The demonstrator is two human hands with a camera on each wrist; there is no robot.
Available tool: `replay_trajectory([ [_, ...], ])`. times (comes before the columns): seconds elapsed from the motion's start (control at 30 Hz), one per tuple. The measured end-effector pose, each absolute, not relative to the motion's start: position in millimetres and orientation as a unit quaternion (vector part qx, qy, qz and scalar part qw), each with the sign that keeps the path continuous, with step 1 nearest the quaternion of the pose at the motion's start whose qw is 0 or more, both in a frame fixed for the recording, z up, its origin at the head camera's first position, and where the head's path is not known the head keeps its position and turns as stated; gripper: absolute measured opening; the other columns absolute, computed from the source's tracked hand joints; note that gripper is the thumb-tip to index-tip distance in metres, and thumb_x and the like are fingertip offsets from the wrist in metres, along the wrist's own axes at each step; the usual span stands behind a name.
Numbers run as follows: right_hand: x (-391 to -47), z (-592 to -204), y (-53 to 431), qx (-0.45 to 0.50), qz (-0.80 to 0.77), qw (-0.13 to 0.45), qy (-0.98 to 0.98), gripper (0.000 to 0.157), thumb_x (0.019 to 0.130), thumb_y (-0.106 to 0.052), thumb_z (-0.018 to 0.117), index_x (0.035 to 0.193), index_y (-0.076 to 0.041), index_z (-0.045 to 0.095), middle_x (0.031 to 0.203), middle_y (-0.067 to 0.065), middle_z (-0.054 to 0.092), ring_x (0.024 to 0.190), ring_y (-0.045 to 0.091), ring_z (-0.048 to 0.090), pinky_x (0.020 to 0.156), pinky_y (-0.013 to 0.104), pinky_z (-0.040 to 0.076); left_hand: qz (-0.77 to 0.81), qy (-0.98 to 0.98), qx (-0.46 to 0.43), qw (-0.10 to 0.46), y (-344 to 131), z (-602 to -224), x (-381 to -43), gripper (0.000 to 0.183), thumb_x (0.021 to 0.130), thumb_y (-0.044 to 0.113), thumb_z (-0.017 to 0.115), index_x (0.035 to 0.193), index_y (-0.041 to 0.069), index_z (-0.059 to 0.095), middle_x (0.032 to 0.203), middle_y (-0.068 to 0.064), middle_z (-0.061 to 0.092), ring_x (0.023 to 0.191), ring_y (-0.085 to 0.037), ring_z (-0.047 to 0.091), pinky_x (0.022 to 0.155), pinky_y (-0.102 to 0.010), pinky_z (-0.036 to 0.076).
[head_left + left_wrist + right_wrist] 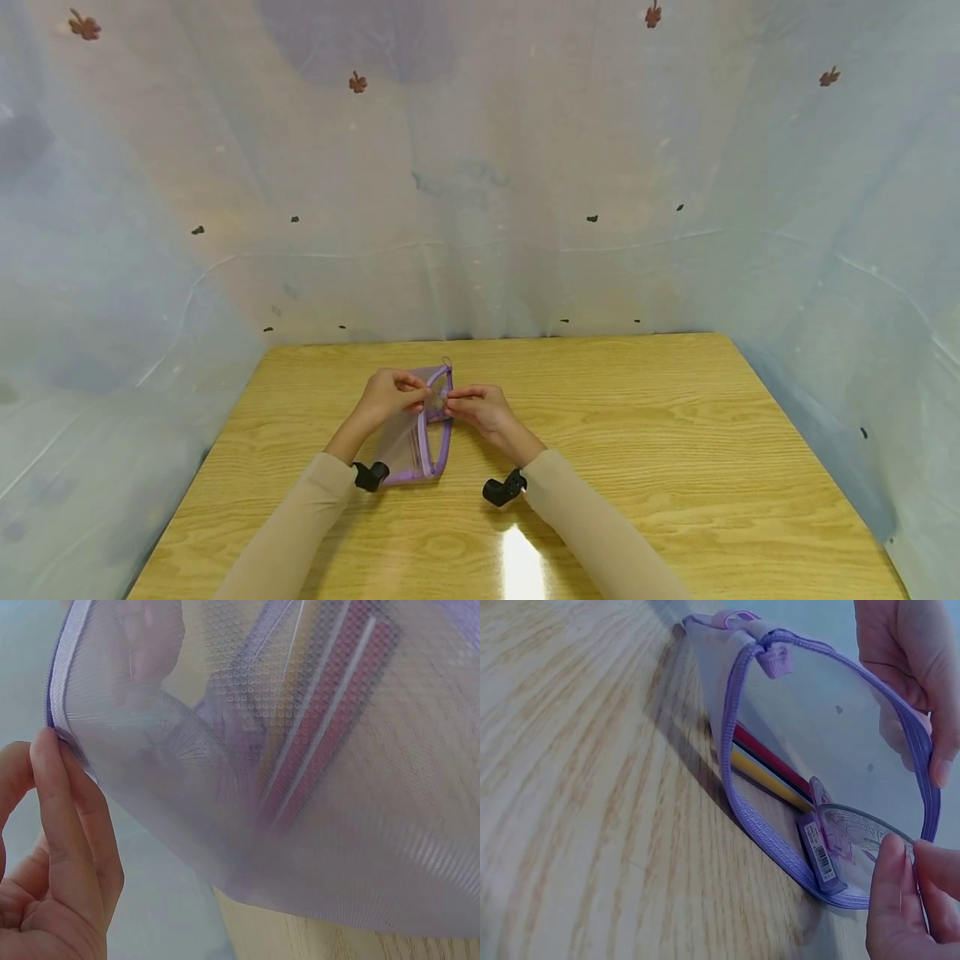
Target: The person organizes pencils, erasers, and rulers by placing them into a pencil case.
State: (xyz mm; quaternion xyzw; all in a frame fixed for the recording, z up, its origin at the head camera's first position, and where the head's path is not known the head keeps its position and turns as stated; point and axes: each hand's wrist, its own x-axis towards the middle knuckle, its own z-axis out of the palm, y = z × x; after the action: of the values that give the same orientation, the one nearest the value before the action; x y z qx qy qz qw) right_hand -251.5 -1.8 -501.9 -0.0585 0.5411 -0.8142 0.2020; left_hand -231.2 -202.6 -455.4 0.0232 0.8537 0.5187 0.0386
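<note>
A translucent mesh zip pouch (402, 443) with purple edging stands on the table left of centre, its mouth unzipped and facing right. My left hand (390, 393) pinches the rim of that opening between thumb and fingers. At the mouth, my right hand (483, 408) pinches a clear curved plastic protractor (859, 827), which is partly inside the pouch. Red and yellow pencils (769, 776) lie within, seen in the right wrist view. Beside them is a small purple item (821, 859) with a barcode label; its kind is unclear.
The wooden table (637, 433) extends to both sides of the pouch, with a bright glare patch near its front edge. A pale patterned curtain (480, 167) surrounds the back and sides. Black camera mounts (504, 488) sit on both wrists.
</note>
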Motion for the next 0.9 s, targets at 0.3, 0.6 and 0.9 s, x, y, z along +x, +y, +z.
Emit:
replay_trajectory([
  [0.3, -252, -501, -5, -0.049, -0.806, 0.180, 0.562, 0.026, 0.093, 0.015, 0.058, 0.116, 0.028, 0.055, 0.101, 0.024, 0.070, 0.077, 0.017, 0.070, 0.095, 0.048, 0.053, 0.523, 0.851, 0.018, 0.039, -204, -457, -231, 0.015, 0.092, 0.009, 0.073, 0.098, -0.005, 0.073, 0.094, -0.025, 0.071, 0.067, -0.018, 0.071, 0.067, -0.033, 0.061],
  [0.6, -251, -506, -10, -0.056, -0.802, 0.176, 0.568, 0.026, 0.092, 0.016, 0.059, 0.113, 0.030, 0.054, 0.101, 0.029, 0.068, 0.075, 0.017, 0.070, 0.085, 0.039, 0.059, 0.526, 0.850, 0.017, 0.036, -205, -457, -231, 0.013, 0.092, 0.006, 0.072, 0.098, -0.005, 0.073, 0.088, -0.018, 0.073, 0.067, -0.018, 0.071, 0.068, -0.034, 0.061],
  [0.9, -252, -507, -14, -0.064, -0.798, 0.174, 0.573, 0.024, 0.091, 0.017, 0.060, 0.111, 0.030, 0.055, 0.097, 0.026, 0.070, 0.073, 0.016, 0.069, 0.083, 0.037, 0.059, 0.527, 0.849, 0.020, 0.036, -205, -456, -230, 0.014, 0.091, 0.007, 0.073, 0.098, -0.005, 0.073, 0.091, -0.023, 0.072, 0.068, -0.018, 0.071, 0.066, -0.032, 0.061],
])
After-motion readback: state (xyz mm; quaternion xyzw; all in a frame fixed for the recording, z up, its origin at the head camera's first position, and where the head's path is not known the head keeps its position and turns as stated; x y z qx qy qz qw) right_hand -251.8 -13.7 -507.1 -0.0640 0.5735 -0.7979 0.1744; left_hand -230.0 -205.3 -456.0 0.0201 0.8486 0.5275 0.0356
